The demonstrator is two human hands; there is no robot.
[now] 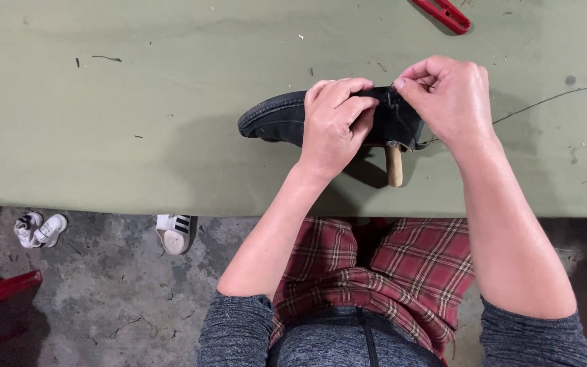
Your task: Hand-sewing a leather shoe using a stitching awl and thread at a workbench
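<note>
With my left hand clamped over the black shoe on the green table, I'd keep my right hand pinching the thread taut at its heel.

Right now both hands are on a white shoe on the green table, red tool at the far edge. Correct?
Not quite: the shoe is black, not white. The head view shows the left hand and right hand both on it on the green table, with the red tool at the far edge.
</note>
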